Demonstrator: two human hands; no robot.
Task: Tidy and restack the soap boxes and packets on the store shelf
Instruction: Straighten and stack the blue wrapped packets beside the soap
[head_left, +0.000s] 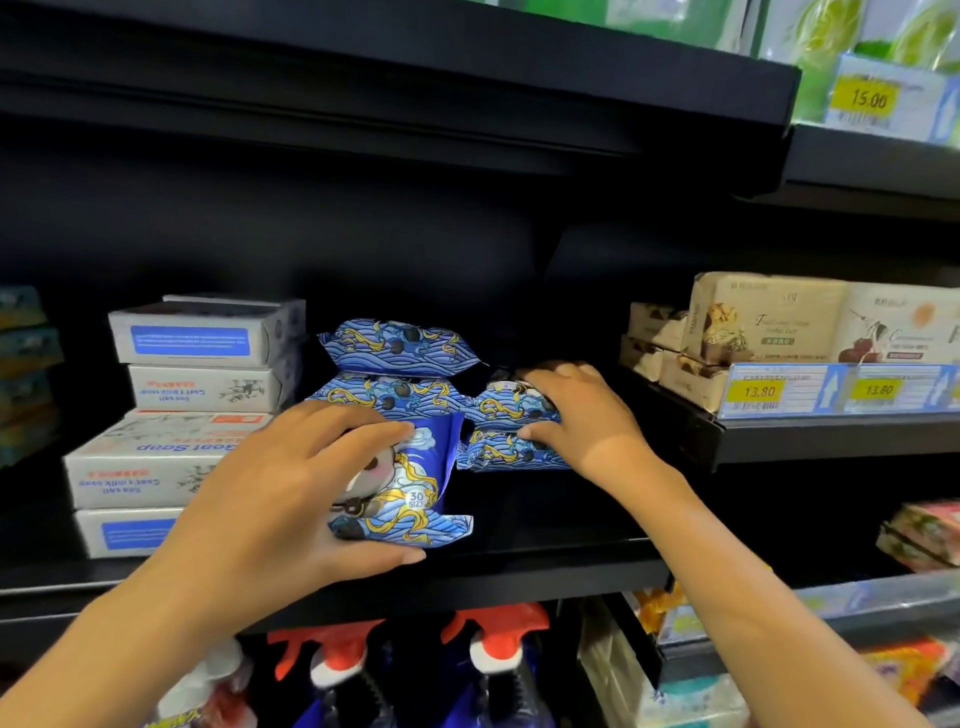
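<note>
Packets in blue wave print take the middle of the black shelf (545, 525), and I have both hands on them. My left hand (291, 499) holds the upright packet (410, 488) near the front edge. Its fingers (363, 431) are curled over the top and the thumb hooks under the bottom corner, so the hand is clamped round it. The packet stands on end with its printed face toward me; I cannot tell whether its lower edge rests on the shelf.

Just behind it sits the back pile (395, 343), two of the same packets lying flat, one on the other. Close against that, to the right, is the short pile (498, 452), again two flat packets. My right hand (582, 415) grips this pile. Its fingers (561, 371) are bent over the top of the upper packet, and the thumb presses on the front about where the two packets meet.

On the left of the shelf the white soap boxes (197, 338) stand in an uneven column, several high. The lower ones sit further forward than the upper ones, and some of the lettering reads upside down from my view.

On the neighbouring shelf to the right, beige soap boxes (763, 317) are stacked behind yellow price tags (759, 391) marked 13.80. Spray bottles (498, 644) with red triggers stand on the level below.
</note>
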